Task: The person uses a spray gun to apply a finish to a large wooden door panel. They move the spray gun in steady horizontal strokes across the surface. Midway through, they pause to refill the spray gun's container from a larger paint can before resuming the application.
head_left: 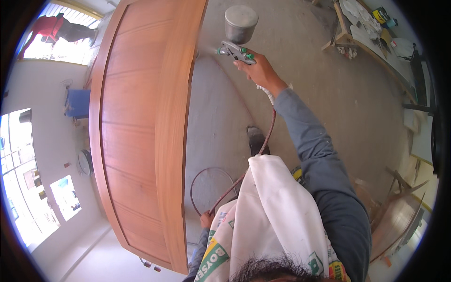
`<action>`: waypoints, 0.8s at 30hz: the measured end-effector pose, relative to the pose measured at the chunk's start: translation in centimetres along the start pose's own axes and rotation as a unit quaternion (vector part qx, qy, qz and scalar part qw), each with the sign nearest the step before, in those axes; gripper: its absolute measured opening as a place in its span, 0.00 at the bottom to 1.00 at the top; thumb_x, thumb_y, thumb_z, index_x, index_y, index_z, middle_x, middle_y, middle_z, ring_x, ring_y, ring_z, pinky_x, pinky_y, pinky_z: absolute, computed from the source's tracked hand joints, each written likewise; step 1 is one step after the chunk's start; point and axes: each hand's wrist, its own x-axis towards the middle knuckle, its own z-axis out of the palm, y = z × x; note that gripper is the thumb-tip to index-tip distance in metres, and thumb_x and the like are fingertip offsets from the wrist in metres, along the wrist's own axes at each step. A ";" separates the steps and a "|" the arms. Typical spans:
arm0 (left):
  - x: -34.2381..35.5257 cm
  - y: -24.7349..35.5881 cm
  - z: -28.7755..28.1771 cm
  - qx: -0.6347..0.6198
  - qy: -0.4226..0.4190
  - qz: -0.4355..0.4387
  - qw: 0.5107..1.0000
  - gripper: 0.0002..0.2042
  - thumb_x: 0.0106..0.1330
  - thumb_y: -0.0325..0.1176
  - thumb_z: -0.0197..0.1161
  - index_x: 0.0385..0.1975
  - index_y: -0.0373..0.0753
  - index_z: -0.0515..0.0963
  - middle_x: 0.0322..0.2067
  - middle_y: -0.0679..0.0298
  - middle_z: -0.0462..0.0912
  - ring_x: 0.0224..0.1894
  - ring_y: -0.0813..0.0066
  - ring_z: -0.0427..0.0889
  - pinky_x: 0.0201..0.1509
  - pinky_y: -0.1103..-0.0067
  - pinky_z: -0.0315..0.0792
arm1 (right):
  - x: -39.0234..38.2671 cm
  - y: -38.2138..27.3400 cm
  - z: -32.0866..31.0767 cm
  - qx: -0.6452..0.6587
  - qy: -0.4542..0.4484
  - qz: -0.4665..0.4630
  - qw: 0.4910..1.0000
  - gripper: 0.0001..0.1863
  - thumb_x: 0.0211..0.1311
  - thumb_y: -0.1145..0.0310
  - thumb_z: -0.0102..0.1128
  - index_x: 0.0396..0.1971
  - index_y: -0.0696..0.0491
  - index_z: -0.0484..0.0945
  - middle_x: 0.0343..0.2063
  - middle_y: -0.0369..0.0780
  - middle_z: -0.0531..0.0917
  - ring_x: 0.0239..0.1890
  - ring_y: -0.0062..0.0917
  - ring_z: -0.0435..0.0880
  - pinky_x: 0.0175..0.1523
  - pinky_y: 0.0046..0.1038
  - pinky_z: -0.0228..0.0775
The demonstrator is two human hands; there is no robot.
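Note:
My right hand (261, 70) is wrapped round the grip of a metal spray gun (231, 50) with green knobs. The gun's metal cup (241, 26) stands above it in the picture. Its nozzle points left at the near edge of a brown wooden panelled door (171, 117), a short gap away, and a faint mist hangs there. A reddish hose (271, 126) runs from below my right hand down past my body. My left hand (206, 219) is low beside the door, closed round the hose, which loops out near it.
A shoe (254, 131) stands on the grey floor below me. A cluttered workbench (380, 56) is at the far right, with wooden pieces (399, 207) lower right. Behind the door are a blue container (77, 103) and a person in red (49, 28) by a bright opening.

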 end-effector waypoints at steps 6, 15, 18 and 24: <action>-8.2 -4.1 -2.8 0.044 0.035 -0.040 0.998 0.20 0.69 0.45 0.57 0.24 0.32 0.79 0.23 0.40 0.77 0.32 0.36 0.78 0.32 0.57 0.69 | -15.1 -0.3 5.9 -0.030 -0.056 -0.011 0.998 0.22 0.65 0.64 0.62 0.58 0.53 0.75 0.32 0.37 0.82 0.27 0.17 0.75 0.30 0.24 0.71; -16.6 -12.0 -2.4 0.062 0.011 -0.058 0.996 0.22 0.69 0.46 0.57 0.23 0.32 0.78 0.21 0.40 0.76 0.29 0.37 0.76 0.31 0.59 0.69 | -27.3 0.4 10.1 0.048 -0.185 0.016 0.981 0.24 0.64 0.64 0.64 0.60 0.52 0.74 0.29 0.34 0.81 0.24 0.17 0.73 0.30 0.24 0.69; -16.5 -13.9 -0.5 0.050 0.008 -0.067 0.997 0.22 0.69 0.48 0.57 0.25 0.32 0.79 0.21 0.40 0.76 0.29 0.40 0.78 0.32 0.60 0.69 | -25.1 0.1 11.3 0.010 -0.111 -0.034 0.993 0.24 0.64 0.62 0.64 0.58 0.52 0.75 0.25 0.32 0.79 0.19 0.15 0.71 0.24 0.22 0.66; -13.8 -17.5 2.2 -0.020 -0.028 -0.102 0.994 0.24 0.68 0.52 0.58 0.27 0.32 0.81 0.18 0.45 0.77 0.23 0.60 0.80 0.30 0.64 0.71 | -16.7 0.7 12.3 -0.043 0.060 -0.113 0.991 0.19 0.64 0.63 0.61 0.53 0.55 0.77 0.33 0.43 0.84 0.31 0.27 0.81 0.39 0.29 0.74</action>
